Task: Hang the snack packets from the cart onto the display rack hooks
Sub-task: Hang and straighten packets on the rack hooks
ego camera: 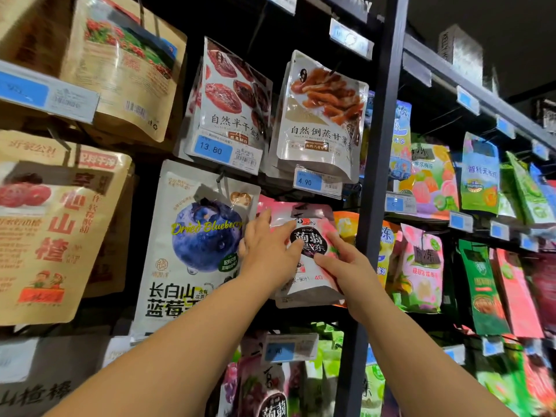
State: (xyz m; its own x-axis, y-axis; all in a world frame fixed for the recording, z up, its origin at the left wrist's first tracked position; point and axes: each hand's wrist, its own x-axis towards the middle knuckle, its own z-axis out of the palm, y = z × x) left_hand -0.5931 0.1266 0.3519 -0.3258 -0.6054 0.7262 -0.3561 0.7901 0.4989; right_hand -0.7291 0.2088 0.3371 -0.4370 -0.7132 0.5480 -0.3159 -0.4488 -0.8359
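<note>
A pink and white jelly packet [307, 275] with a dark round label hangs in the middle of the display rack, in front of more packets of the same kind. My left hand [269, 248] lies flat against its upper left, fingers straight and spread across the front. My right hand [346, 263] holds the packet's right edge, thumb on the front and fingers behind. The hook that carries it is hidden behind the packet's top. The cart is out of view.
A dried blueberry bag [192, 245] hangs just left. Two white pouches [322, 115] with price tags hang above. A dark upright post [376, 176] stands right of the packet, with green and pink packets [421, 266] beyond it. Brown kraft bags [51, 224] fill the left.
</note>
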